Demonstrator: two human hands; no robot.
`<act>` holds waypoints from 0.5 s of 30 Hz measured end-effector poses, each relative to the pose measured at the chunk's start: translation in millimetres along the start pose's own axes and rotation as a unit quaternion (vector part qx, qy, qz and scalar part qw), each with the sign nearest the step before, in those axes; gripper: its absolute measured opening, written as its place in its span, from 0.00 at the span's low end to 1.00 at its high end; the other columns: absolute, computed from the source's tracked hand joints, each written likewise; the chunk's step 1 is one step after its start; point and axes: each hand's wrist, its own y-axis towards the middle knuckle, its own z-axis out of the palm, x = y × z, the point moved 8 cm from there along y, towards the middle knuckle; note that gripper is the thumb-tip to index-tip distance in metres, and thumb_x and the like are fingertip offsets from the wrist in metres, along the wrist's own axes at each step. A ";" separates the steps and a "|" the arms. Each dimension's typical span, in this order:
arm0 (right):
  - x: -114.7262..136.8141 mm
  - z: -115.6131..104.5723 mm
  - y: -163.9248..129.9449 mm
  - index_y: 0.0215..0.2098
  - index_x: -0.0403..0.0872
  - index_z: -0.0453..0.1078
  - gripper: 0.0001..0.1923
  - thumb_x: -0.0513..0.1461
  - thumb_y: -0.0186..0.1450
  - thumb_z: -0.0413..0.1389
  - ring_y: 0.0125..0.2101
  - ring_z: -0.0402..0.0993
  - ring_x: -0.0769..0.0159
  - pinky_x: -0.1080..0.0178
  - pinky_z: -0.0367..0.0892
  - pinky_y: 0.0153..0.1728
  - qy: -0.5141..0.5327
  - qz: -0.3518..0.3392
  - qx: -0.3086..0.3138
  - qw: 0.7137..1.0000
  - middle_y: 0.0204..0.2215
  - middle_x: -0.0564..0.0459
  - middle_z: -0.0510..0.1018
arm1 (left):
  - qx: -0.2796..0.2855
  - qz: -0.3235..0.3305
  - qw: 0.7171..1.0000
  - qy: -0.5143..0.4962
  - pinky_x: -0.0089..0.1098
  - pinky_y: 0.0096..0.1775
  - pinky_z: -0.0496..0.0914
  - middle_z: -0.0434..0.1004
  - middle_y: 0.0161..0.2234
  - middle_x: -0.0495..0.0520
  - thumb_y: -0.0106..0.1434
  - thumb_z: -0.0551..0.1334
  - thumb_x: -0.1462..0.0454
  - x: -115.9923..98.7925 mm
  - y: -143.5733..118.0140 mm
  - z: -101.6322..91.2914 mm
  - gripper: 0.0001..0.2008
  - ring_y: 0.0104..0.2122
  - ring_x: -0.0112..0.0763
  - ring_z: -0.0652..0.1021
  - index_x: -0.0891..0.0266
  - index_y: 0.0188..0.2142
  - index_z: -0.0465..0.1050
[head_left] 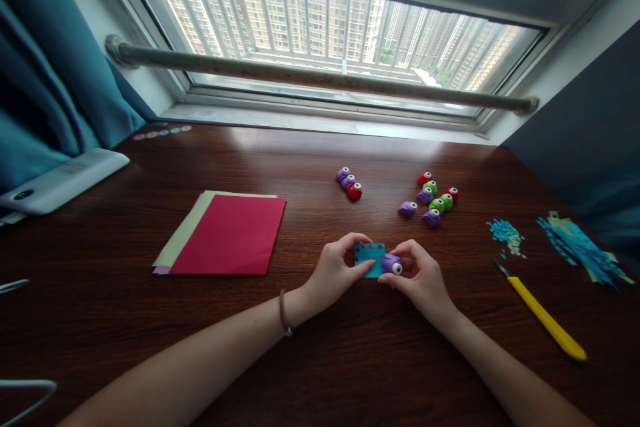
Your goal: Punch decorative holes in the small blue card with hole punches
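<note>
Between thumb and fingers, my left hand (340, 263) grips a small blue paper card (370, 252) with cut-out shapes along its top and left edges. A purple paper punch (391, 263) with a white round button sits at the card's right edge, pinched by my right hand (420, 273). I cannot tell how far the card reaches into the punch. Beyond my hands, two purple punches and a red punch (355, 191) stand in a short row. More punches in red, green and purple (432, 217) are grouped to the right.
A stack of coloured paper topped by a red sheet (230, 233) lies left. On the right are a yellow-handled craft knife (545, 317), tiny blue and pale paper bits (503, 230) and blue paper strips (585, 247). A white device (70, 177) rests at the far left, below the curtain.
</note>
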 end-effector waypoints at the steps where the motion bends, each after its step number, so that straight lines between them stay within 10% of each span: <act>1: 3.7 -0.5 -0.2 0.34 0.47 0.62 0.23 0.42 0.46 0.67 0.28 0.71 0.64 0.64 0.70 0.26 -0.033 -0.019 0.001 0.999 0.30 0.54 0.69 | -0.002 -0.001 1.000 0.001 0.30 0.36 0.69 0.73 0.36 0.53 0.55 0.64 0.64 0.5 0.0 -0.2 0.15 0.35 0.33 0.74 0.63 0.42 0.67; 15: 20.1 9.1 -0.7 0.38 0.48 0.71 0.10 0.38 0.57 0.58 0.25 0.68 0.70 0.65 0.69 0.23 -0.158 -0.111 0.073 0.978 0.36 0.51 0.69 | -0.045 0.030 0.967 0.247 0.29 0.32 0.64 0.68 0.28 0.48 0.55 0.64 0.65 -5.9 -2.5 -5.0 0.06 0.29 0.30 0.70 0.61 0.32 0.68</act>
